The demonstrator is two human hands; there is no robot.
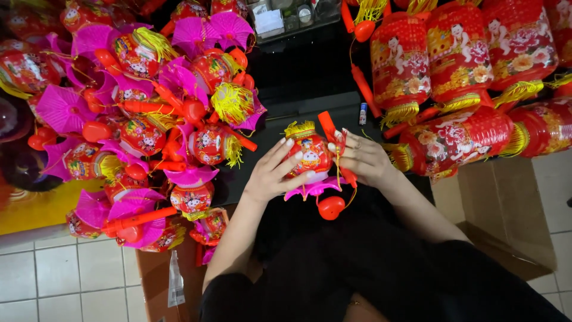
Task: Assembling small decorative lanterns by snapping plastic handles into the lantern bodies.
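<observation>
A small red toy lantern [310, 156] with a yellow tassel on top, a pink fan-shaped base and an orange stick with a round knob rests over my lap. My left hand [271, 173] cups its left side, fingers spread on the red body. On the other side my right hand [363, 158] grips the lantern, fingertips on the orange stick and its thin string.
A heap of similar small lanterns with pink fans [149, 113] lies to the left. Large red cylindrical lanterns with yellow fringes [465, 77] are stacked at the right. A cardboard box [506, 214] stands by my right arm. White floor tiles [65, 280] show lower left.
</observation>
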